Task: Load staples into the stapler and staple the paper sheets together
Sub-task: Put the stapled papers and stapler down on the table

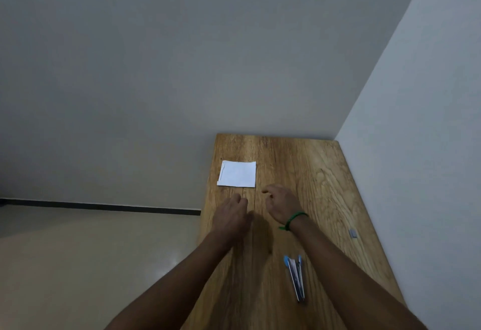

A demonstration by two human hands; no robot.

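Loosely curled, empty: left hand point(231, 215), right hand point(282, 203).

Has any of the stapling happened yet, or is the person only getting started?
It looks like the start. The stapler lies on the table, seemingly hinged open, untouched. A small grey block, probably the staples, sits apart by the right edge. Whether the paper is already stapled cannot be told. Nothing is in hand: the left hand and right hand hover empty near the paper. Loading and stapling appear left.

A wooden table point(320, 173) with pronounced grain stood in the corner formed by two plain grey walls point(182, 56). A dark skirting board point(104, 206) ran above the beige floor point(78, 264).
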